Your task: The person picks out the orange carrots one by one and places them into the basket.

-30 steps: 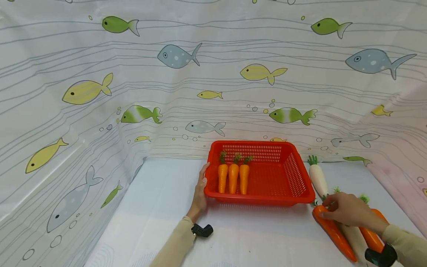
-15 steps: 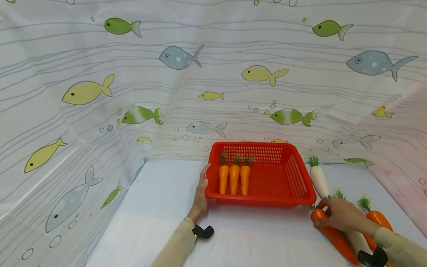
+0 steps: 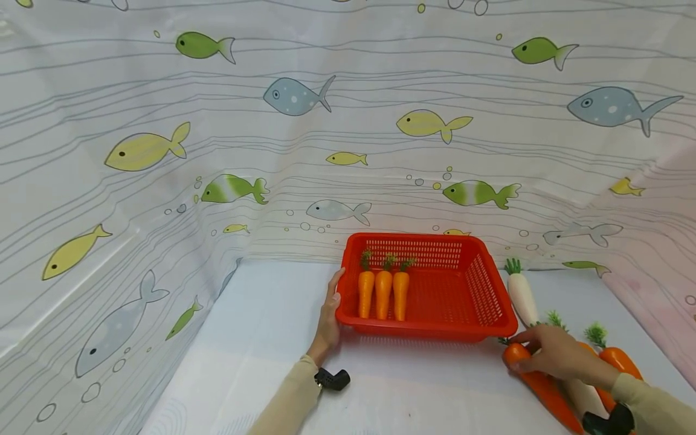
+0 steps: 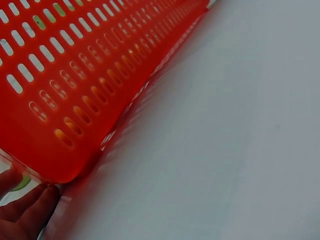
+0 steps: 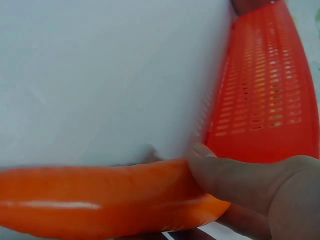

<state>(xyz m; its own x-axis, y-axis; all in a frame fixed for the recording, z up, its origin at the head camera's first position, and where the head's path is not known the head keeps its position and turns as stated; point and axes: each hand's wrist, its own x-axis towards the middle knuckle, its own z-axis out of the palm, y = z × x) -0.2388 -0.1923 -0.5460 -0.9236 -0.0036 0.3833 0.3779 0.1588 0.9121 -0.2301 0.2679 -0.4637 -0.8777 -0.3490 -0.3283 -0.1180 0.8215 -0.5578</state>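
My right hand point(image 3: 562, 355) grips the top end of a large orange carrot point(image 3: 546, 393), thumb on the near side. Seen from the right wrist, that carrot point(image 5: 90, 202) lies across the bottom of the view with the thumb over its thick end. A red plastic basket point(image 3: 443, 329) stands at the back of the table and holds three smaller carrots point(image 3: 383, 293) side by side at its left. My left hand point(image 3: 328, 320) rests against the basket's left side with extended fingers. At the basket's corner, the left wrist view shows fingers point(image 4: 37, 210).
Right of the basket lies a white radish point(image 3: 523, 299). Another white radish point(image 3: 582, 396) and a second large carrot point(image 3: 622, 362) lie by the right forearm, partly hidden. A fish-print sheet point(image 3: 348, 181) rises behind the white table point(image 3: 272, 302).
My right hand has shifted slightly left and down and closed on the carrot's top, which has moved a little left. The left hand stays at the basket.
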